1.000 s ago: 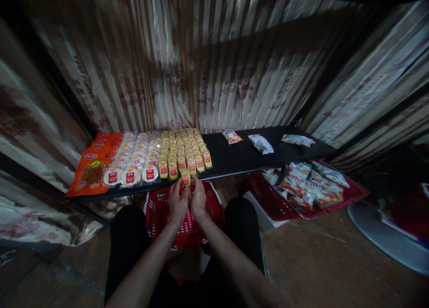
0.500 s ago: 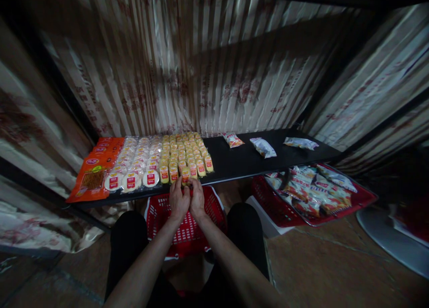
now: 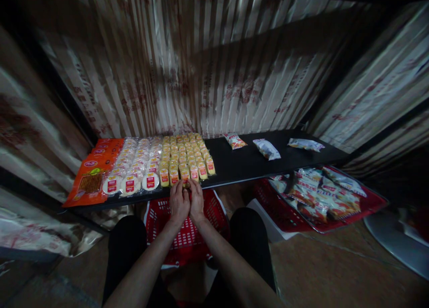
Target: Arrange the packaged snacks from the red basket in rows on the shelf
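Note:
My left hand [image 3: 178, 205] and my right hand [image 3: 197, 203] are pressed side by side at the front edge of a black shelf [image 3: 248, 163]. Their fingertips pinch a small yellow snack pack [image 3: 185, 175] in the front row of yellow packs [image 3: 184, 158]. To the left of those lie rows of round white packs [image 3: 137, 165] and flat orange packets [image 3: 92, 172]. Below my hands stands a red basket [image 3: 186, 227] between my knees.
Three loose snack bags [image 3: 267, 148] lie on the right part of the shelf. A second red basket [image 3: 321, 196] filled with snack bags stands on the floor at the right. Striped foil-like sheeting forms the back wall. A round grey base shows at far right.
My hands have pushed the yellow pack forward from the shelf edge into the front row. The view has drifted slightly, and the fingers are closer together.

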Action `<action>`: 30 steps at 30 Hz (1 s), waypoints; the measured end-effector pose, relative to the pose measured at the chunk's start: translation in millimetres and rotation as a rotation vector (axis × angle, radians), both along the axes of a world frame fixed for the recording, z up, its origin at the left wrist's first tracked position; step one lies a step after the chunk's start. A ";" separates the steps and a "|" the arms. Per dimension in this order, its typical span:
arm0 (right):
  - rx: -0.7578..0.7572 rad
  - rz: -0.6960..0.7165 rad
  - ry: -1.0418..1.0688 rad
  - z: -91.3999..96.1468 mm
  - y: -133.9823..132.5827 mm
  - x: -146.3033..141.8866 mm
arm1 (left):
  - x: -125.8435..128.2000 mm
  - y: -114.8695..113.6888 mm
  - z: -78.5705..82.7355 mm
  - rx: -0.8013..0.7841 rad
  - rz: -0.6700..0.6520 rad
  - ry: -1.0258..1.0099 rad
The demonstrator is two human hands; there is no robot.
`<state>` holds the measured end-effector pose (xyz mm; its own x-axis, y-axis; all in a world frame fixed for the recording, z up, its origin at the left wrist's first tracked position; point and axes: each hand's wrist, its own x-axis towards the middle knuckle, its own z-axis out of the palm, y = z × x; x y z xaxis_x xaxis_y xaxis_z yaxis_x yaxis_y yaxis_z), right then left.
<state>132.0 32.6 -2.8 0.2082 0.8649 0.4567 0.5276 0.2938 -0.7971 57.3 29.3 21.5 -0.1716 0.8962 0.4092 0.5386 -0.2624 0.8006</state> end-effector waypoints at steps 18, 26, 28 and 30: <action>0.082 -0.016 -0.288 4.5 -7.6 1.6 | -31.1 -4.8 -12.4 0.074 -0.151 0.365; 0.072 -0.027 -0.345 1.1 -5.9 -0.5 | -35.3 4.9 -9.3 0.232 -0.051 0.602; 0.083 -0.031 -0.357 -0.4 -4.7 -0.4 | -35.3 10.1 -7.5 0.263 -0.020 0.655; 0.096 -0.031 -0.366 -1.8 -3.5 -0.4 | -35.6 15.0 -6.0 0.270 -0.009 0.699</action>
<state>131.7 29.1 -4.6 0.0420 0.8106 0.5841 0.7823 0.3370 -0.5239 21.7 44.3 15.5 0.2157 0.7494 0.6261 0.8952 -0.4078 0.1797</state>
